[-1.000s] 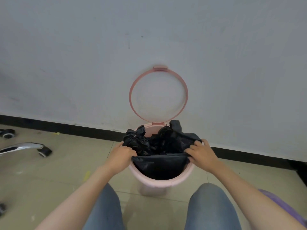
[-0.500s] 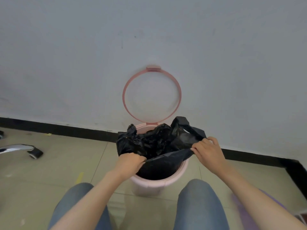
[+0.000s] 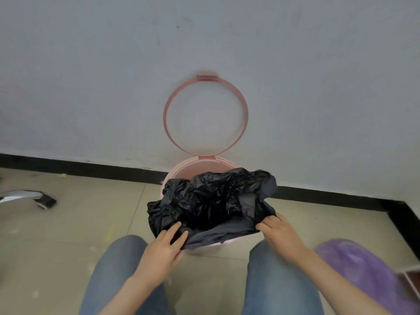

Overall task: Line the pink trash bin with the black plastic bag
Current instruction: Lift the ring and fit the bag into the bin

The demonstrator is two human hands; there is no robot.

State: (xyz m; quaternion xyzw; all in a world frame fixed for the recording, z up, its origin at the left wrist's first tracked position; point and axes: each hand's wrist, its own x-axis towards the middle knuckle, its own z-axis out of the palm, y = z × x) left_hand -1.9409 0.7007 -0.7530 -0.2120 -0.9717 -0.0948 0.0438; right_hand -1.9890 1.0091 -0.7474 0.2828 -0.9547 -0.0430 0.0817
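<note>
The pink trash bin point(image 3: 191, 168) stands on the floor against the wall, its pink ring lid point(image 3: 205, 114) flipped up against the wall. A crumpled black plastic bag point(image 3: 211, 198) sits in and over the bin's mouth, draped past the near rim so most of the bin is hidden. My left hand point(image 3: 164, 245) grips the bag's near left edge. My right hand point(image 3: 278, 230) grips its near right edge. The far inner wall of the bin still shows pink behind the bag.
My two knees in jeans frame the bin at the bottom of the view. A chrome chair leg with a castor point(image 3: 34, 197) lies at the left. A purple object point(image 3: 361, 271) rests on the floor at the right. A black skirting point(image 3: 91, 165) runs along the wall.
Both hands have drawn the bag's near edge toward me and down over the bin's front rim. The bag has spread wider, and the view has moved closer.
</note>
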